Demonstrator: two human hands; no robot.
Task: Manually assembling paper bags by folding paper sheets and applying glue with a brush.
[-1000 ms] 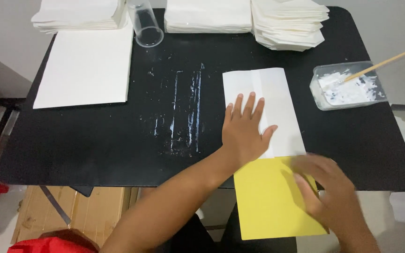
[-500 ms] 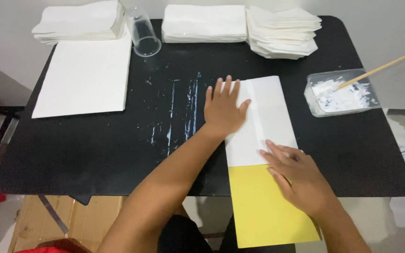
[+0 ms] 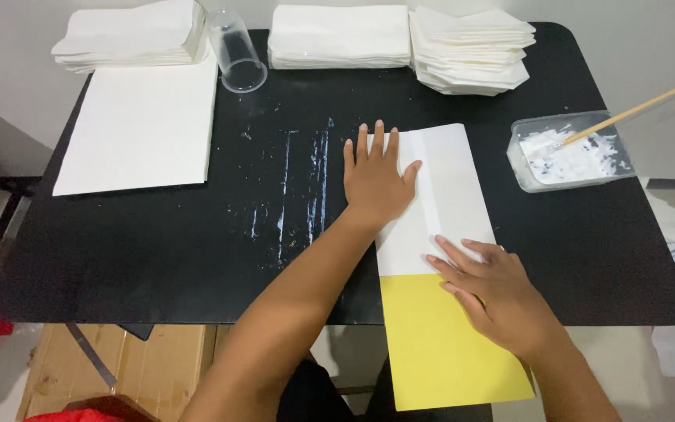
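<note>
A white folded paper (image 3: 451, 187) lies on the black table (image 3: 158, 234), with a yellow sheet (image 3: 447, 352) under it that sticks out over the table's near edge. My left hand (image 3: 376, 176) lies flat, fingers spread, on the paper's upper left part. My right hand (image 3: 494, 293) presses flat on the seam where white meets yellow. Neither hand holds anything.
A clear tub of white paste (image 3: 576, 152) with a wooden stick (image 3: 642, 109) stands at the right. Stacks of white paper (image 3: 337, 35) line the back, a clear cup (image 3: 236, 55) lies tipped beside them. A large white sheet (image 3: 138, 129) sits at the left. Paste smears (image 3: 298, 187) streak the middle.
My left hand slid up the white paper toward its far end. My right hand moved from the yellow sheet up onto the seam. The paper sits further onto the table.
</note>
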